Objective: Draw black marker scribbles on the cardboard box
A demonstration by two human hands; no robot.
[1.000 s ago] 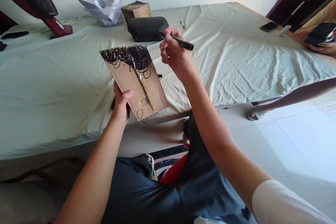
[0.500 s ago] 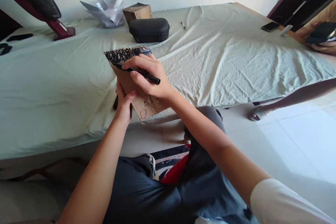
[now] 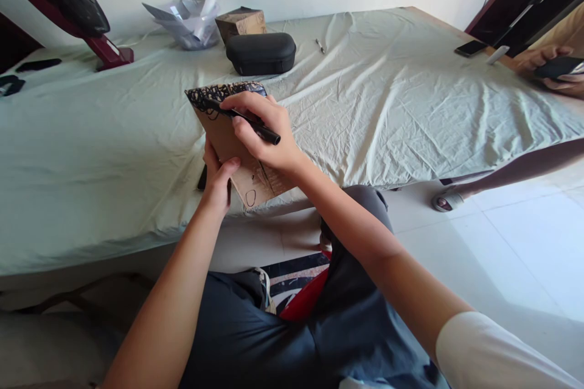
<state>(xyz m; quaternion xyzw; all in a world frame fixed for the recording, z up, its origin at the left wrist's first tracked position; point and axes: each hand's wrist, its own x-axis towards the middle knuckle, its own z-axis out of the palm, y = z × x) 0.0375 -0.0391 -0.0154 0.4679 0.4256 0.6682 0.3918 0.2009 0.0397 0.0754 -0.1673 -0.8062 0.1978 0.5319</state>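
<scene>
A brown cardboard piece (image 3: 224,134), its top edge covered in black scribble, is held tilted above the near edge of the bed. My left hand (image 3: 218,179) grips its lower left side, thumb on the front. My right hand (image 3: 261,132) is closed round a black marker pen (image 3: 250,123), whose tip rests on the scribbled top of the cardboard. This hand hides the middle of the cardboard. A small drawn loop shows near the cardboard's bottom corner.
A pale green sheet (image 3: 392,91) covers the bed. At the back lie a black case (image 3: 261,53), a small cardboard box (image 3: 241,20), a clear plastic bag (image 3: 186,18) and a fan base (image 3: 109,51). Another person's hand (image 3: 545,64) holds a phone at right; a sandalled foot (image 3: 447,199) rests on the floor.
My right hand came down from above the bed with the marker and set its tip on the cardboard's scribbled top. My left hand kept its grip.
</scene>
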